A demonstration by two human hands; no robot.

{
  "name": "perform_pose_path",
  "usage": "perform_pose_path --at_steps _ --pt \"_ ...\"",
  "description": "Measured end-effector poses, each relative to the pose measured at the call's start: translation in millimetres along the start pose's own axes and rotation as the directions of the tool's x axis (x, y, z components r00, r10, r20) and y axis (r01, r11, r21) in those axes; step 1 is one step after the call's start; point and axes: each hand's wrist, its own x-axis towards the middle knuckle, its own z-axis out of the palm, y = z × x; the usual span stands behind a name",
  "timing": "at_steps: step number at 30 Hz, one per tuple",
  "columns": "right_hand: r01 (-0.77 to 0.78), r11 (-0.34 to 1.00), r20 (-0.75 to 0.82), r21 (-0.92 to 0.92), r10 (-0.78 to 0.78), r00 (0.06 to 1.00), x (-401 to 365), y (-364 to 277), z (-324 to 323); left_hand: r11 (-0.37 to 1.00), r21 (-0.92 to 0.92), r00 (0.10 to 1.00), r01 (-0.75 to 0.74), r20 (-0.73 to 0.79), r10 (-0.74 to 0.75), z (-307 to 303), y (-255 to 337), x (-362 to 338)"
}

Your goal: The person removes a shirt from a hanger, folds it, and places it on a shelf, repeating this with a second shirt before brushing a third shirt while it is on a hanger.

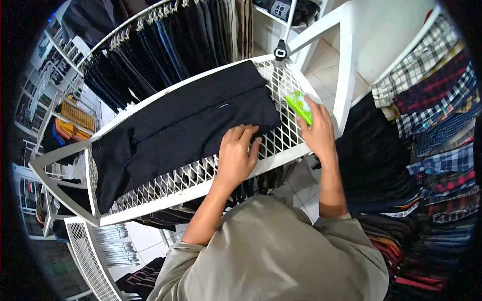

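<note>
A black folded garment [196, 113], perhaps trousers, is spread along the white mesh rack [296, 138]. A small light mark shows on its upper side. My left hand [238, 153] rests on the garment's near edge, fingers slightly bent and thumb apart, without gripping it. Over the rack's right end, my right hand [318, 131] is closed around a small bright green and white packet [300, 107]. The packet is tilted beside the garment's right end; my fingers cover part of it, and its contents cannot be made out.
A black digital watch [280, 50] is at the rack's far right corner. Dark trousers [165, 50] hang on a curved rail behind. Checked shirts [437, 105] hang at the right. A white frame post [346, 65] rises beside my right hand. White hangers [118, 246] show at lower left.
</note>
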Motion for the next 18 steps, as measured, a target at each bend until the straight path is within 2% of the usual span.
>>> perform_pose_path --at_steps 1,3,4,5,7,8,9,10,11,13,15,16,18 --pt "0.018 1.0 -0.038 -0.006 -0.018 0.999 4.2 9.6 7.2 0.999 0.033 1.0 -0.002 -0.015 0.002 3.4 -0.1 4.4" --pt "0.021 0.997 0.029 -0.068 -0.019 0.999 8.3 23.0 16.4 0.998 0.026 0.998 0.053 -0.022 -0.053 -0.5 -4.1 13.3" --pt "0.054 0.998 0.006 -0.033 -0.054 0.999 7.5 26.0 19.3 0.996 0.063 0.997 0.064 -0.036 -0.061 -5.6 -8.3 18.5" --pt "0.067 0.995 -0.009 -0.076 -0.068 0.998 6.6 28.1 20.7 0.992 0.098 0.996 0.082 -0.052 -0.077 -11.1 -13.4 23.0" --pt "0.135 0.951 -0.124 -0.28 -0.175 0.977 10.8 5.9 11.2 0.979 0.169 0.992 0.111 -0.086 -0.097 -19.4 -29.5 34.1" --pt "0.147 0.951 -0.115 -0.273 -0.184 0.976 17.1 -1.6 13.7 0.969 0.21 0.992 0.126 -0.056 -0.117 -21.9 -35.1 42.5" --pt "0.132 0.985 -0.114 -0.116 -0.145 0.983 22.7 -9.1 18.2 0.957 0.253 0.99 0.139 -0.02 -0.138 -24.7 -40.5 50.5" --pt "0.107 0.993 -0.108 0.043 -0.102 0.989 28.2 -17.3 23.6 0.962 0.259 0.997 0.083 -0.015 -0.082 -18.1 -56.2 55.9" --pt "0.05 0.99 -0.033 0.13 -0.047 0.998 36.0 -27.1 30.9 0.961 0.264 0.996 0.086 -0.015 -0.085 -10.0 -66.4 60.3" --pt "0.067 0.991 0.035 0.117 -0.072 0.997 50.4 -25.9 58.5 0.952 0.306 0.996 0.03 0.072 -0.055 3.4 -78.4 69.3" --pt "-0.078 0.995 0.181 0.069 0.064 0.981 62.7 -30.6 74.4 0.941 0.338 0.996 0.022 0.071 -0.049 13.5 -80.0 75.5" --pt "-0.038 0.999 0.153 0.026 0.033 0.988 65.0 -27.2 85.1 0.939 0.341 0.996 0.04 0.067 -0.067 17.1 -80.8 77.1" --pt "-0.053 0.996 0.184 0.074 0.039 0.982 70.2 -23.1 92.9 0.953 0.298 0.995 0.059 0.058 -0.08 20.2 -83.6 78.8"
